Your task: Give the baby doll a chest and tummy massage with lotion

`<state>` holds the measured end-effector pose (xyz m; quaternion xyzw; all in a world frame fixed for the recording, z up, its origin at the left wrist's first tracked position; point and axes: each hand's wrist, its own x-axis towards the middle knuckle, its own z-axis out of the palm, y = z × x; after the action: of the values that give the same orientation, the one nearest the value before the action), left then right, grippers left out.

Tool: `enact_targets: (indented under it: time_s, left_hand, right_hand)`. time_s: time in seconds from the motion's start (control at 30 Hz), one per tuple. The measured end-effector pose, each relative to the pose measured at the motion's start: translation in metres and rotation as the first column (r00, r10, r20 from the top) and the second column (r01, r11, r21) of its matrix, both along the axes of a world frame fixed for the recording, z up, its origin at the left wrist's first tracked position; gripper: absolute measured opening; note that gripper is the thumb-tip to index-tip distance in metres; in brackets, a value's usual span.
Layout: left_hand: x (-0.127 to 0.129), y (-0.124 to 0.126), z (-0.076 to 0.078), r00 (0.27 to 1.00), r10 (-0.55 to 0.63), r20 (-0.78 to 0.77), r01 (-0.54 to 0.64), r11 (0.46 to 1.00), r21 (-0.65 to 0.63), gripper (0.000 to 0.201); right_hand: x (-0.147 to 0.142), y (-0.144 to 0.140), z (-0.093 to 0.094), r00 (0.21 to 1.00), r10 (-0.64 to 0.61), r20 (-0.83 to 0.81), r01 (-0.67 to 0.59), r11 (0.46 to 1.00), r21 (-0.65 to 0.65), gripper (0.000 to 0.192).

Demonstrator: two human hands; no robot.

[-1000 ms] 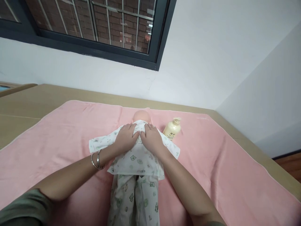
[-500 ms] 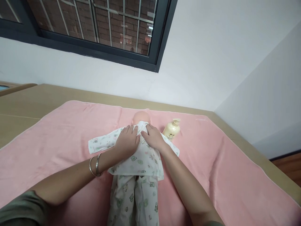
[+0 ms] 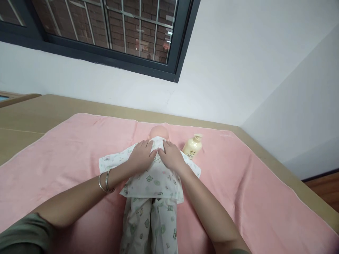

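Observation:
A baby doll (image 3: 159, 132) lies on the pink blanket, only the top of its bald head showing past the collar. It wears a white patterned shirt (image 3: 156, 181) with sleeves spread to both sides, and matching trousers (image 3: 148, 225). My left hand (image 3: 142, 156) lies flat on the left of the shirt's chest, fingers stretched toward the collar. Opposite it, my right hand (image 3: 171, 154) rests flat on the right of the chest. The thumbs nearly meet in the middle. Neither hand grips anything. Two bangles circle my left wrist.
A pale yellow pump bottle (image 3: 193, 146) lies tilted on the pink blanket (image 3: 219, 183), close to the doll's right-hand sleeve. The blanket covers a wooden surface (image 3: 66, 103) against a white wall. A dark-framed window (image 3: 111, 58) with bars is above.
Both hands stay on the doll's chest. My left hand has shifted slightly left, and my right thumb has moved a little closer to the left thumb.

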<state>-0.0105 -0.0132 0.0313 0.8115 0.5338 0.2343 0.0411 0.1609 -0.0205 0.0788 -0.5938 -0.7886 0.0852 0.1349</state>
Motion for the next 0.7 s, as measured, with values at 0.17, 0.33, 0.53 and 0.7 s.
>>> enact_targets:
  time_s: [0.17,0.33,0.53,0.7]
  left_hand:
    - [0.003,-0.006,-0.008,1.0,-0.01,-0.012,0.011,0.994,0.112,0.046]
    - [-0.006,0.021,0.005,0.995,-0.02,0.095,0.032,0.991,-0.132,0.04]
    - [0.0,0.005,-0.004,1.0,0.018,0.008,-0.018,0.999,-0.033,0.056]
    - [0.007,-0.015,-0.018,0.999,-0.041,0.007,0.04,0.993,0.111,0.054]
  right_hand:
    - [0.0,-0.001,0.002,0.999,-0.048,0.02,0.049,0.998,-0.038,0.049]
    - [-0.027,-0.03,-0.005,0.987,-0.052,0.151,0.044,0.997,0.06,0.054]
    - [-0.01,-0.006,-0.005,1.0,-0.011,0.024,0.011,1.0,0.009,0.049]
    - [0.007,0.013,-0.004,0.998,-0.053,-0.032,0.051,0.997,-0.059,0.053]
